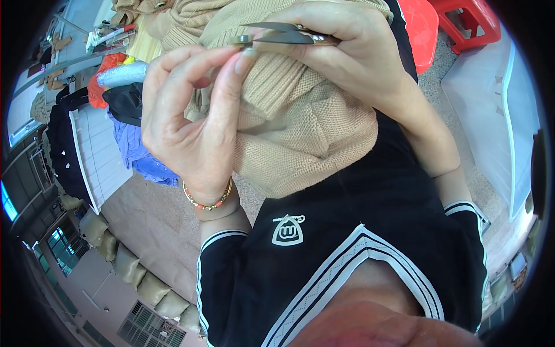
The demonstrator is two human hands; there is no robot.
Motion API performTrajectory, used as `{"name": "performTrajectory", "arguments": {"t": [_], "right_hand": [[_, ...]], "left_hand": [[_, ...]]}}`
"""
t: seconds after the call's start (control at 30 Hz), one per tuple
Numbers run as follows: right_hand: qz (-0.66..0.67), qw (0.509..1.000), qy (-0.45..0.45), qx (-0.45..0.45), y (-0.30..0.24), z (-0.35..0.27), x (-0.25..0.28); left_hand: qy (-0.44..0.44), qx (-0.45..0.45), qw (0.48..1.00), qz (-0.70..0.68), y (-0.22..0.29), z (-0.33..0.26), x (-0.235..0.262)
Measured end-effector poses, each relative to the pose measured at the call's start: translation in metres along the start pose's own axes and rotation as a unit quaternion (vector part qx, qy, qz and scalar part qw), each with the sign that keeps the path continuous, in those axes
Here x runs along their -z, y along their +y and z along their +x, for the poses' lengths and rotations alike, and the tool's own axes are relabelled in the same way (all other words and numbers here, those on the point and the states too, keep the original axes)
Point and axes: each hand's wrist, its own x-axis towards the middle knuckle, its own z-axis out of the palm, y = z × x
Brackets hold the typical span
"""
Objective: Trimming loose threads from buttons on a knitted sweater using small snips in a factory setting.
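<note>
A beige knitted garment (312, 124) lies bunched over my lap and reaches up to the top of the view. Just above it, my left hand (193, 110) pinches a small button (241, 40) between thumb and forefinger. My right hand (347, 43) is closed around a pair of thread snips (289, 33). Their two dark blades point left, parted, with the tips close to the button. Any thread between button and blades is too fine to make out.
Red plastic stools (465, 23) stand at the upper right, near a translucent plastic bin (480, 110). Blue-violet cloth (141, 147) and a clear plastic-wrapped roll (124, 75) lie to the left. Several stuffed sacks (153, 289) line the wall at the lower left.
</note>
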Motion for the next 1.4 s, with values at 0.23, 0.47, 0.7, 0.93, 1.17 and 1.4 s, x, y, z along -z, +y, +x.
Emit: {"name": "performTrajectory", "arguments": {"t": [0.23, 0.47, 0.7, 0.93, 1.17, 1.4], "right_hand": [[-0.045, 0.985, 0.033, 0.162, 0.026, -0.005, -0.006], [0.083, 0.972, -0.033, -0.215, -0.033, 0.006, 0.023], [-0.132, 0.99, -0.025, -0.036, -0.031, -0.004, 0.027], [-0.184, 0.964, -0.115, -0.153, -0.046, 0.011, 0.043], [-0.198, 0.972, -0.071, -0.105, -0.034, -0.023, 0.065], [-0.162, 0.98, -0.034, -0.107, -0.026, -0.049, 0.075]], "left_hand": [[0.05, -0.196, 0.979, 0.014, -0.012, 0.012, -0.011], [-0.006, -0.228, 0.974, 0.016, -0.022, 0.018, -0.004], [0.041, -0.119, 0.991, -0.052, -0.029, 0.008, -0.013], [0.016, -0.072, 0.985, -0.154, -0.029, 0.009, -0.016], [0.035, -0.092, 0.976, -0.194, -0.027, 0.012, -0.022], [0.044, -0.104, 0.978, -0.177, -0.027, 0.011, -0.02]]}}
